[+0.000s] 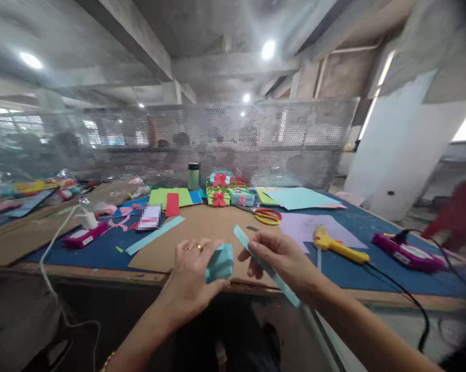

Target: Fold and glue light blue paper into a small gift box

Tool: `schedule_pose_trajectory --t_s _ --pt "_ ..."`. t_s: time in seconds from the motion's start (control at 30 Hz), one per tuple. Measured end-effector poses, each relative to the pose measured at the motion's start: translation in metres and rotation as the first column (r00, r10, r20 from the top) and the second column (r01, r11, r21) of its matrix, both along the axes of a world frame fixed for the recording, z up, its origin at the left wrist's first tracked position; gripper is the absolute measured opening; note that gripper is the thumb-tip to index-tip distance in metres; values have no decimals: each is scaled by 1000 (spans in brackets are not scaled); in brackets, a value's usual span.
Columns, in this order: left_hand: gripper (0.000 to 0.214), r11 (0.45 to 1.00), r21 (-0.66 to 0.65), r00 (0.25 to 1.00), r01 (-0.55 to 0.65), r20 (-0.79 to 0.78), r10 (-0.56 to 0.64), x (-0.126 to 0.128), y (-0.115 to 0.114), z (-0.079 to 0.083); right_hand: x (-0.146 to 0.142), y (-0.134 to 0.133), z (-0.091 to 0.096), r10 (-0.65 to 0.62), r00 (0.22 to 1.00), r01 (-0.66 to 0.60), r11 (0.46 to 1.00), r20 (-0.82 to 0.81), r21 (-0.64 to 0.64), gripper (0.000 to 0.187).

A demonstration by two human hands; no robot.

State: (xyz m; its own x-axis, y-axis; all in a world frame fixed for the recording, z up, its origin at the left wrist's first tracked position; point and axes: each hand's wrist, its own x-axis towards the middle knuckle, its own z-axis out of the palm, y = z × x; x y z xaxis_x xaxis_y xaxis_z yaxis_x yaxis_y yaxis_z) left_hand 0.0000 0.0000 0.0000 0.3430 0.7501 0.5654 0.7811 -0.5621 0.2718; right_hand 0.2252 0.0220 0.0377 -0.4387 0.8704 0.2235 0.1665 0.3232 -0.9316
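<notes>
My left hand point(194, 274) is closed around a small light-blue paper box point(220, 263), held just above the front edge of the table. Beside it, my right hand point(274, 256) pinches a narrow light-blue paper strip point(282, 287) that slants down to the right. The strip and the box are apart. Under both hands lies a brown cardboard sheet point(212, 227). A longer light-blue strip point(155, 235) rests on its left part. Scissors with red and yellow handles point(267, 217) lie beyond my right hand.
A yellow glue gun point(339, 248) with a black cord lies right, near a purple power strip point(409, 253). Another purple strip point(84, 235) stands left. At the back are small bow-trimmed paper boxes point(219, 196), a green bottle point(193, 176) and coloured sheets point(303, 197), before a perforated metal screen point(248, 139).
</notes>
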Motion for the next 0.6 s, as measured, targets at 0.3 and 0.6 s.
schedule_pose_trajectory --t_s 0.3,0.6 --pt "60 999 -3 999 40 -19 -40 3 -6 2 -10 -7 -4 -26 997 26 1000 -71 -4 41" --pt "58 994 109 998 12 -68 -5 6 -7 -3 -13 -11 -1 -51 995 41 993 -86 -112 44"
